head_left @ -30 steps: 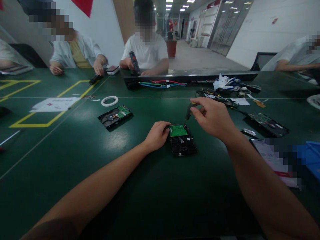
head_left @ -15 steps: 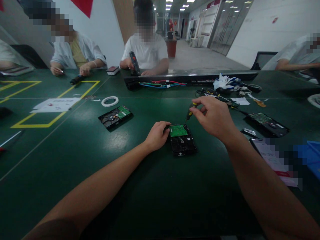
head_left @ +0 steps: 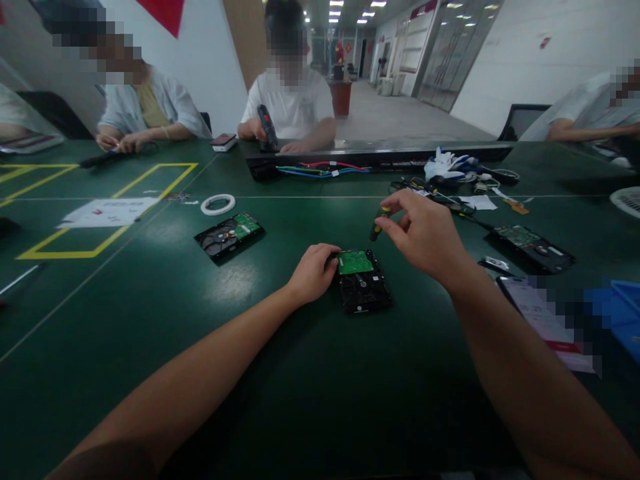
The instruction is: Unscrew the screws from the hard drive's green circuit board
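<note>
A black hard drive (head_left: 367, 293) lies on the green table in front of me, its green circuit board facing up at the far end. My left hand (head_left: 315, 272) is closed on the drive's left edge near the board. In my right hand (head_left: 423, 230) I grip a small screwdriver (head_left: 379, 224) with a dark and yellow handle, between thumb and fingers. The screwdriver points down, its tip at the far right corner of the circuit board; whether it sits in a screw is too small to tell.
A second hard drive (head_left: 229, 237) and a white ring (head_left: 218, 204) lie to the left, a third drive (head_left: 531, 248) to the right. Beyond are gloves and cables (head_left: 450, 167) and a long black bar (head_left: 380, 160). A blue bin (head_left: 625, 313) stands right. People sit across the table.
My hands and the drive stay nearly in place, the screwdriver still at the board's corner. Across the table at left, a person's hands and dark tool have moved left.
</note>
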{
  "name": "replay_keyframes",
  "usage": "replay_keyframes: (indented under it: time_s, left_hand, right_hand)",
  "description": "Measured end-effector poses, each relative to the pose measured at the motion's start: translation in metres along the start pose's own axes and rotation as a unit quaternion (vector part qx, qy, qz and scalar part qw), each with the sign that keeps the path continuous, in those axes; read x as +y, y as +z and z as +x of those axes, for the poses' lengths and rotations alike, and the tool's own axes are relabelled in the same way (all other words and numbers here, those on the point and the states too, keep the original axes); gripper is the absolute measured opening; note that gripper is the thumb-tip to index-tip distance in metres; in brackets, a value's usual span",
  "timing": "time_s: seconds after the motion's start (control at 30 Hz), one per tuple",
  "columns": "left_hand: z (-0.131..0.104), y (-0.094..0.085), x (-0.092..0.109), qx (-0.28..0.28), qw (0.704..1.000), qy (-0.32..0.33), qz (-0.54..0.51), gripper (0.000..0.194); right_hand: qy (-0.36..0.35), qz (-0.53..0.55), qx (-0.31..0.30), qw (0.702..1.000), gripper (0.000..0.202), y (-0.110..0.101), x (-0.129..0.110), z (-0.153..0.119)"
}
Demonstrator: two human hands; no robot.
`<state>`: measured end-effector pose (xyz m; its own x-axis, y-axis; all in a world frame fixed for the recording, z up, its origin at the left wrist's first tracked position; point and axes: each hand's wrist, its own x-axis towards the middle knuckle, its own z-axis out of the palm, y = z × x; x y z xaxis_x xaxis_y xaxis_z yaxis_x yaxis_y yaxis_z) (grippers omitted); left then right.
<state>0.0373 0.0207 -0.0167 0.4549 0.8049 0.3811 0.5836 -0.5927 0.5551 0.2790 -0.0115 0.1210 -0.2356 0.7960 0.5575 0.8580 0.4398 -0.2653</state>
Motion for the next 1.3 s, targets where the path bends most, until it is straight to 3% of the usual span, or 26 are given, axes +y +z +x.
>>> replay_keyframes:
  time_s: [0.17, 0.5, 0.83, 1.1, 1.3]
  left_hand:
    - [-0.0002, 0.0007, -0.0010, 0.000, 1.000, 0.004, 0.000, 0.027]
    - [-0.0006, 0.0008, -0.0017, 0.001, 1.000, 0.009, 0.002, 0.028]
    - [-0.0006, -0.0004, -0.0001, -0.004, 1.000, -0.002, -0.003, 0.027]
    - [-0.0007, 0.0004, 0.0003, 0.005, 1.000, 0.002, -0.003, 0.026]
    - [-0.0007, 0.0001, -0.0004, 0.003, 1.000, -0.004, -0.005, 0.028]
  right_hand:
    - [-0.003, -0.024, 0.013, 1.000, 0.013, 0.0017, 0.0010, -0.0008]
    - [0.011, 0.019, -0.026, 0.999, 0.025, -0.0046, -0.0040, -0.0017]
    - [-0.006, -0.021, 0.001, 1.000, 0.017, -0.0009, 0.0023, -0.0004]
    - [-0.002, 0.011, 0.007, 1.000, 0.013, -0.0008, -0.0015, -0.0009]
    - [0.005, 0.027, -0.017, 0.999, 0.022, -0.0037, -0.0036, -0.0014]
